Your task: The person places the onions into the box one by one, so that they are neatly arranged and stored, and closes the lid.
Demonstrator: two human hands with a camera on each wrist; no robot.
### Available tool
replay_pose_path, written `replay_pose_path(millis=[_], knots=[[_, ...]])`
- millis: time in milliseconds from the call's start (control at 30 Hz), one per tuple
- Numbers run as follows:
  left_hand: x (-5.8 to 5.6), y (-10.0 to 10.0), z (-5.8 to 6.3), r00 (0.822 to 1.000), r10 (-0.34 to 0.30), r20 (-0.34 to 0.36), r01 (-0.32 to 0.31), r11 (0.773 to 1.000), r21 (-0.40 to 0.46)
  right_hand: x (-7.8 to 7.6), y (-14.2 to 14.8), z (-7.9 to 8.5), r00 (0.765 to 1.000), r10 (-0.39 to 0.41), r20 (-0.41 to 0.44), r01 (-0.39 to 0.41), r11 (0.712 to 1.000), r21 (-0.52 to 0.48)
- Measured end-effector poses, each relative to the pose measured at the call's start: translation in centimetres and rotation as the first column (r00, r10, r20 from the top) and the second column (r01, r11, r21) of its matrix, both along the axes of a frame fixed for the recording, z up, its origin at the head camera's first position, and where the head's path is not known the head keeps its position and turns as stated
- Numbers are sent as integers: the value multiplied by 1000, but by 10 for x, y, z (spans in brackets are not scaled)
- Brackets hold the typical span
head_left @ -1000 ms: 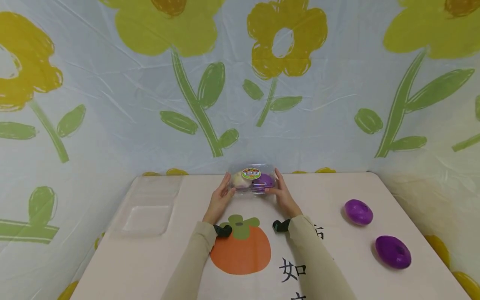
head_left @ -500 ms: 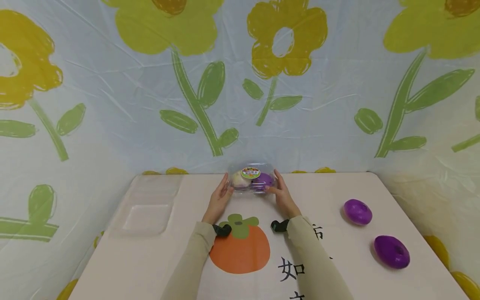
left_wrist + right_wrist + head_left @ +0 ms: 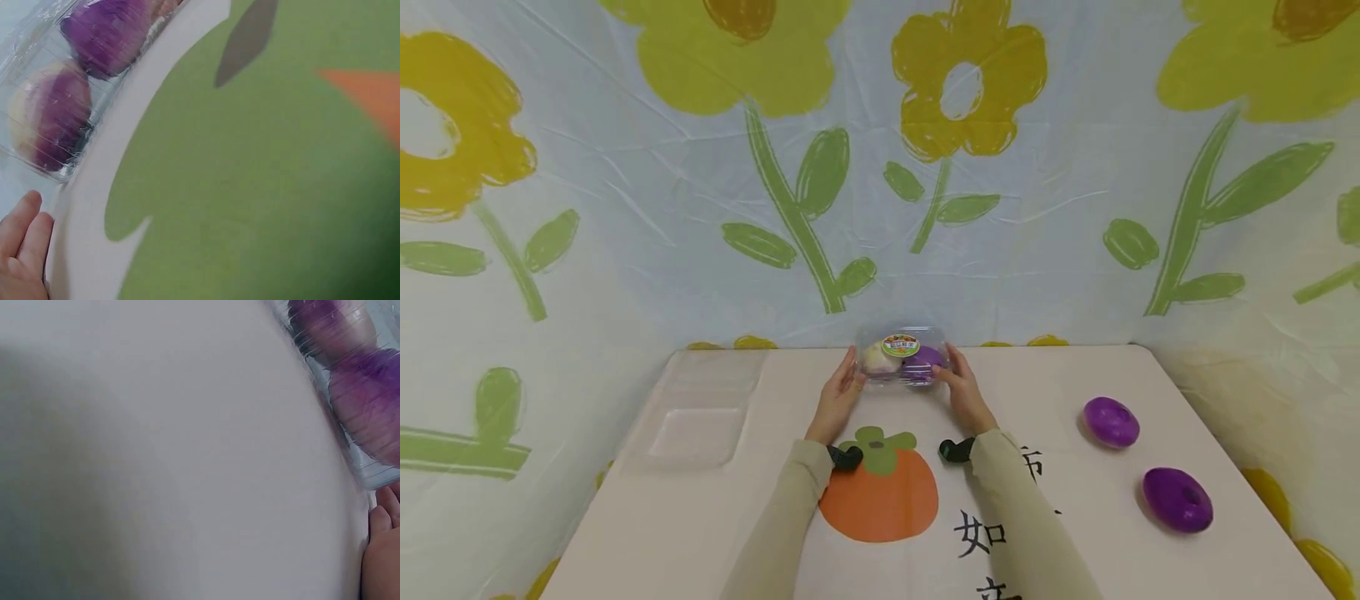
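Note:
A clear plastic fruit box (image 3: 904, 379) with a round colourful label (image 3: 900, 346) stands shut at the table's back edge. Inside show a pale, glossy round piece (image 3: 880, 362) and a purple one (image 3: 923, 363), side by side. My left hand (image 3: 835, 404) is at the box's left end, its fingers fairly straight. In the left wrist view its fingertips (image 3: 32, 199) lie just short of the box corner. My right hand (image 3: 966, 398) holds the right end, thumb over the front and fingers along the side. Part of those fingers (image 3: 381, 519) shows under the corner in the right wrist view.
Two loose purple round pieces (image 3: 1111, 422) (image 3: 1177, 500) lie on the right of the table. A clear plastic tray with its lid open (image 3: 700, 435) lies at the left. A flower-print cloth (image 3: 1037, 275) hangs right behind the table. The tablecloth bears a printed persimmon (image 3: 880, 500).
The head view has shifted slightly. My left thumb has drawn back a little from the box's front towards its corner. The box stays at about the same place.

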State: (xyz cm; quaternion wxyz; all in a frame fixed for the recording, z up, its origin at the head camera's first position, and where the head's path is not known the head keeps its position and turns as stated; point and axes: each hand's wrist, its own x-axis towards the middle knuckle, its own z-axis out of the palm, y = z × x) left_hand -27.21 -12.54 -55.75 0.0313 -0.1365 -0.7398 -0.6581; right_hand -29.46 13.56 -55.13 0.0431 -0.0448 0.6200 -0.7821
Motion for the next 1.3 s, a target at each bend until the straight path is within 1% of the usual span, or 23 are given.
replay_pose_path(millis=[100,167,233,300,333,367,433,500,567,600,667,733,767,800,867,933,1033,1100,1200,1300], knots=[[8,-3,18,999,-20,43,20,1000,-3,2,0,3,1000,-25,12,26,999,-26],[12,-6,31,998,-11,63,12,1000,-21,3,1,6,998,-51,26,52,998,-40],[11,-12,36,997,6,82,-4,1000,-28,5,2,12,997,-77,21,77,996,-40],[11,-21,40,996,34,80,-29,998,-63,8,4,21,994,-105,-12,104,994,-22],[10,-26,42,996,42,80,-36,996,-82,9,4,26,992,-121,-32,121,993,-17],[9,-32,45,995,50,82,-42,994,-105,12,4,35,990,-127,-57,128,992,7],[16,-44,63,996,44,74,-31,986,-166,14,3,48,983,-148,-107,153,987,42],[23,-59,81,998,31,51,-19,976,-218,18,0,62,973,-171,-153,183,981,68],[31,-77,96,999,33,2,-31,957,-290,22,-7,77,962,-192,-193,205,978,45],[37,-87,102,999,31,-16,-35,946,-322,22,-12,81,955,-210,-212,219,975,21],[45,-110,102,997,54,-63,-74,918,-389,29,-27,97,944,-227,-239,229,973,-18],[58,-134,105,990,86,-113,-129,879,-459,37,-45,110,939,-228,-256,226,973,-40],[66,-145,107,986,103,-135,-156,864,-478,42,-54,115,939,-223,-261,219,975,-42],[73,-157,109,980,121,-156,-183,850,-494,46,-64,119,942,-205,-267,200,979,-47],[86,-181,109,964,170,-204,-253,823,-508,56,-85,123,949,-160,-271,153,987,-47],[98,-203,106,945,224,-239,-318,802,-505,66,-106,124,956,-91,-279,80,996,-48],[117,-232,100,926,309,-219,-378,781,-498,83,-138,120,959,43,-278,-52,998,-22],[129,-249,94,911,368,-188,-411,760,-504,94,-158,115,953,146,-265,-149,989,9],[143,-270,83,890,441,-115,-434,743,-510,108,-184,104,939,287,-191,-276,958,83],[152,-285,70,870,493,-30,-439,743,-506,120,-206,91,915,398,-72,-384,910,156]])
